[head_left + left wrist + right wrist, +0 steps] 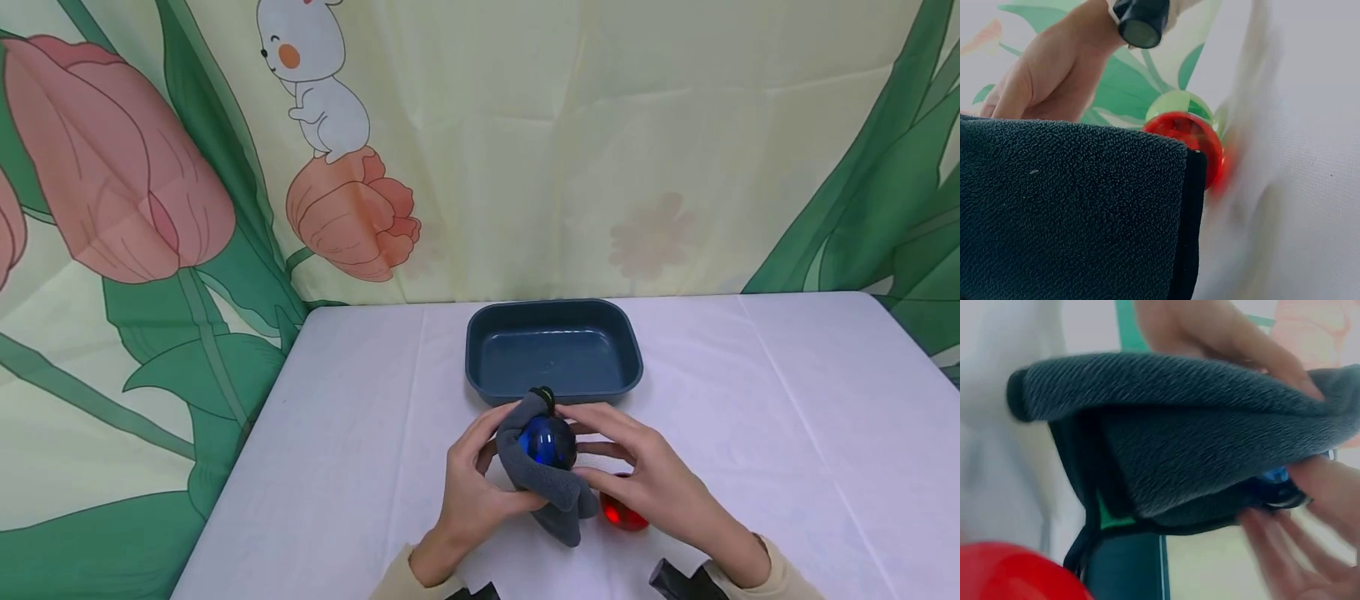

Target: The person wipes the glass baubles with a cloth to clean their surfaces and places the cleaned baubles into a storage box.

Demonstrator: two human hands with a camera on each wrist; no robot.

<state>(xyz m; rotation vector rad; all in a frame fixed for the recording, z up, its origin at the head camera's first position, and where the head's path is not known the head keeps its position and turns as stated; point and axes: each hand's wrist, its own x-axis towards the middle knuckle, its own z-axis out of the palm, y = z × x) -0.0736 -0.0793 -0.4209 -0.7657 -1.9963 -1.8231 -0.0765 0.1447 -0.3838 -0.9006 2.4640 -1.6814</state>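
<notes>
On the white-covered table (337,467), just beyond the person's hands, I see a dark blue tray (555,354), its rounded rim close to the backdrop (510,125) and its smooth floor catching a streak of light. Through my head feed, the grey cloth (555,483) makes a smaller cradle on the near side of the tray, bending round the left side and underside of a shiny blue ball (547,442). The left hand (480,492) grips that cloth, thumb in front and fingers curled behind. I find the right hand (645,467) at the ball's other side, its fingers bent and slightly spread, pinching the ball between fingertips and thumb; how firmly, I cannot tell. Below the right hand a red ball (624,514) rests on the table, partly covered by the thumb. My left wrist feed shows it just past the cloth's dark edge.
</notes>
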